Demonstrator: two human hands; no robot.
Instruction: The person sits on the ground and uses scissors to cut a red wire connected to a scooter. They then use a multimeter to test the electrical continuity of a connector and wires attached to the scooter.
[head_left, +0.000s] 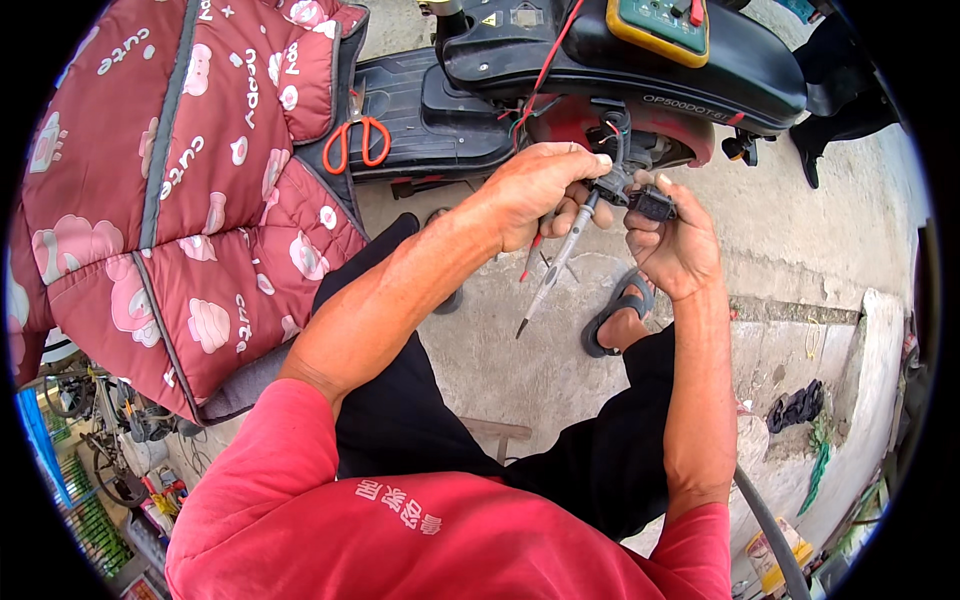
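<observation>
My left hand is closed, its thumb and finger pinching a black cable plug beside the scooter's rear wheel. A grey pen-like tool slants down from these fingers, its dark tip pointing toward the ground. Below the same hand a thin red probe sticks out. My right hand grips a black rectangular connector, close beside the plug; whether the two pieces touch I cannot tell. Above both hands is the black electric scooter, with a red wire running down its side.
A green and yellow meter rests on the scooter's seat. Orange-handled scissors lie on the footboard. A maroon quilted cover hangs over the front left. My sandalled foot is on the concrete; dark cloth lies at right.
</observation>
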